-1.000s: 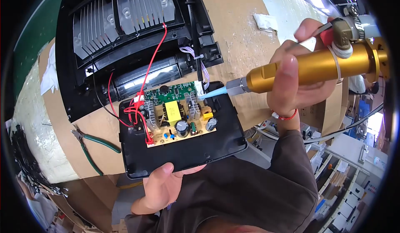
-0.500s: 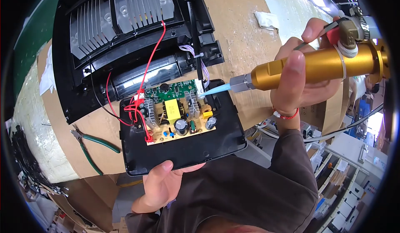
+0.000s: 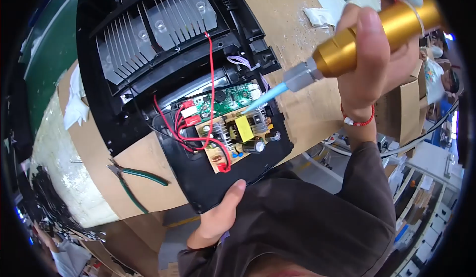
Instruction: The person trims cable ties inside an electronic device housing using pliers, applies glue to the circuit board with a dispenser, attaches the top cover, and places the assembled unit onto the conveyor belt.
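My right hand (image 3: 374, 61) is wrapped round a gold dispensing gun (image 3: 342, 51). Its light blue nozzle (image 3: 267, 97) points down at the circuit boards, with the tip over the edge between the green board (image 3: 228, 98) and the tan board with a yellow transformer (image 3: 243, 129). Both boards sit in a black plastic cover (image 3: 198, 188). My left hand (image 3: 220, 218) grips the cover's near edge, thumb on top, other fingers hidden beneath. Red wires (image 3: 212, 64) run from the boards to the black housing (image 3: 106, 123) with metal heat-sink fins (image 3: 171, 17).
Green-handled cutters (image 3: 144, 175) lie on the cardboard (image 3: 307, 123) left of the cover. A white cloth (image 3: 75, 101) is at the left, a crumpled white piece (image 3: 320, 17) at the upper right. Black cables (image 3: 52, 197) lie at far left. Another person (image 3: 441, 79) is at the right.
The view has shifted, with the housing and cutters now further right. The nozzle tip has moved from the boards' right side to nearer their middle. The cover looks turned and tilted.
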The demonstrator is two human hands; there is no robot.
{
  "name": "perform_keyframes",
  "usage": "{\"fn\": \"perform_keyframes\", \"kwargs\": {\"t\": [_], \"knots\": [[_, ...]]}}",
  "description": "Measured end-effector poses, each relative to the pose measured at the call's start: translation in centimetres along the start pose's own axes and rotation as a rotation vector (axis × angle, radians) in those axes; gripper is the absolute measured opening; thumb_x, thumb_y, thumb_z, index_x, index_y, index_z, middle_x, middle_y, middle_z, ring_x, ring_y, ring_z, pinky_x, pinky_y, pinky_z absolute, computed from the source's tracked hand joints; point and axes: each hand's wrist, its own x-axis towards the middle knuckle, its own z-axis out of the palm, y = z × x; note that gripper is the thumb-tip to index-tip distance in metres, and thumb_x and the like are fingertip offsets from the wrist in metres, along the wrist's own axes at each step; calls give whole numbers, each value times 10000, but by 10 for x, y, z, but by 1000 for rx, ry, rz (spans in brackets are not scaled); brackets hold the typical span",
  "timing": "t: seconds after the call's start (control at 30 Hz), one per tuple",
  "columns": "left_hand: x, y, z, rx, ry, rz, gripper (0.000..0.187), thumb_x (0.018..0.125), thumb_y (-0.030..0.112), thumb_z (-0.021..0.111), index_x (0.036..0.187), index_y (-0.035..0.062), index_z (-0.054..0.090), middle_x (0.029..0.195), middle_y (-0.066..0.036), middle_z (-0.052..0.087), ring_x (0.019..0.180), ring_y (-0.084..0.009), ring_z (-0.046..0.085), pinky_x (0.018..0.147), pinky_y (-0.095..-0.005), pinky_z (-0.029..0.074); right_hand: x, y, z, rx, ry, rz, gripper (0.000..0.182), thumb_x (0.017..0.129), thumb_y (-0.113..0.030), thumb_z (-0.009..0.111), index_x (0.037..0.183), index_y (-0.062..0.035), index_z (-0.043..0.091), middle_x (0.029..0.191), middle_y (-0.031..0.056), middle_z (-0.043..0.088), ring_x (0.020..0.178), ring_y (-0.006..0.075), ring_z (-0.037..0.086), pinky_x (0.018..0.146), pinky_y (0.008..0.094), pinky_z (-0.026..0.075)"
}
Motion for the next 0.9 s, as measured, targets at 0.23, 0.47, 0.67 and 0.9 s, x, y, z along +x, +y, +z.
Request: {"fn": "perform_keyframes", "kwargs": {"t": [0.23,0.47,0.67,0.9], "knots": [[9,10,2,188,12,143,286,845,-23,606,1130,-38,598,1089,-88,631,994,-185,594,890,-292,449,2,-26,32,103,-40,172,499,792,-76,589,1190,121,361,787,119,597,509,82,564,509,221,463],[8,20,-1,314,3,70,194,847,-7,623,1040,-19,626,973,-62,647,873,-153,603,799,-275,472,2,-20,38,52,-35,98,442,798,-80,585,1145,104,383,706,86,584,494,77,554,504,214,459],[12,21,0,350,-32,158,165,847,-10,626,1012,-19,629,926,-53,647,825,-139,597,763,-270,476,0,-22,44,81,-1,118,407,799,-79,583,1115,90,388,670,59,560,494,67,530,504,198,442],[11,20,-1,345,-19,135,170,842,-16,631,1011,-24,627,928,-56,648,824,-145,600,768,-273,477,-3,-21,47,153,-1,153,395,798,-81,587,1100,78,388,663,41,533,503,60,514,505,184,425]]}}
